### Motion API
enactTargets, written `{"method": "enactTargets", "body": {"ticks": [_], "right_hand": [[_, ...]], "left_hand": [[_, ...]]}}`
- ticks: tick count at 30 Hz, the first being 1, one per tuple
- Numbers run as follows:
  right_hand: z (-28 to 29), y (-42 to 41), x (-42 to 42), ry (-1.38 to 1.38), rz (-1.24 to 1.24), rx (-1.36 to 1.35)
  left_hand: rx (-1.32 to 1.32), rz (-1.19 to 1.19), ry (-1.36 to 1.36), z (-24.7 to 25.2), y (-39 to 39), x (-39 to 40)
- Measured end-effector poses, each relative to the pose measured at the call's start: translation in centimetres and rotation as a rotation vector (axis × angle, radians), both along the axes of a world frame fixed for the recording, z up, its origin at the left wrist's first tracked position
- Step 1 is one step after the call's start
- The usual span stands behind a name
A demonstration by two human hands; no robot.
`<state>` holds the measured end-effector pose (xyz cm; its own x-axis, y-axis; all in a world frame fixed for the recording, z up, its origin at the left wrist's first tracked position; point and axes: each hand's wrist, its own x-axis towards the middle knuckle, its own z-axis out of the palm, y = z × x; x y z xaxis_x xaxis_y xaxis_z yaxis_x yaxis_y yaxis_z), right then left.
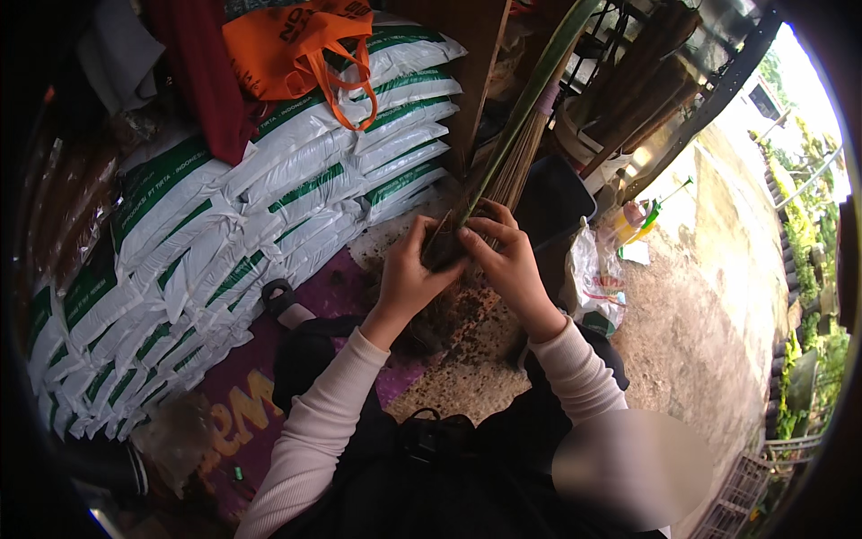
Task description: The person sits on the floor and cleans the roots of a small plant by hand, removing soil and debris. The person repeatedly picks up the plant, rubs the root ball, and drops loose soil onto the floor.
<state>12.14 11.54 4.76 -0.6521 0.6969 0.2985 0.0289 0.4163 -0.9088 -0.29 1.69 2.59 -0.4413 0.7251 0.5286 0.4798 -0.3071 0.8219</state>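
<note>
Between my two hands is a dark clump of soil and roots (444, 248), from which a long green leaf blade (515, 124) rises towards the top right. My left hand (417, 269) cups the clump from the left and below. On the other side my right hand (498, 249) has its thumb and fingers pinched at the base of the leaf. Loose dark soil (471, 316) lies scattered on the ground under both hands.
White and green sacks (296, 195) are stacked at the left, with an orange bag (296, 47) on top. A stick broom (522, 158), a black tub (555, 195) and a white plastic bag (596, 279) are beyond my right hand. A purple mat (256, 391) covers part of the floor.
</note>
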Motion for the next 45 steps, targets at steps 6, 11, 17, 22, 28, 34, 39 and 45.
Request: {"method": "enactTargets", "body": {"ticks": [6,11,17,22,28,34,39,45], "right_hand": [[0.0,-1.1,-0.6,-0.209,-0.228,0.122],[-2.2,-0.9,-1.3,-0.161,-0.274,-0.031],[-2.1,0.3,-1.3,0.008,-0.196,-0.009],[0.1,-0.1,-0.1,-0.037,-0.288,0.383],[0.1,-1.7,-0.1,0.003,-0.246,0.634],[-1.0,-2.1,0.3,-0.025,-0.244,0.843],[-1.6,-4.2,-0.6,-0.135,-0.239,0.713],[-0.5,-3.5,-0.4,-0.046,-0.180,0.686]], "left_hand": [[-0.044,0.351,0.531,-0.1,0.5,-0.3],[-0.082,0.354,0.675,-0.7,0.8,-0.2],[-0.069,0.242,0.262,-0.6,1.3,-0.9],[0.004,0.022,-0.179,-0.5,0.9,-0.9],[-0.063,-0.149,-0.391,0.3,0.2,-0.8],[0.102,-0.291,-0.631,-0.3,0.0,-1.0],[0.015,-0.308,-0.747,-1.7,0.0,-2.2],[0.091,-0.385,-1.085,-0.1,-0.3,-1.6]]}}
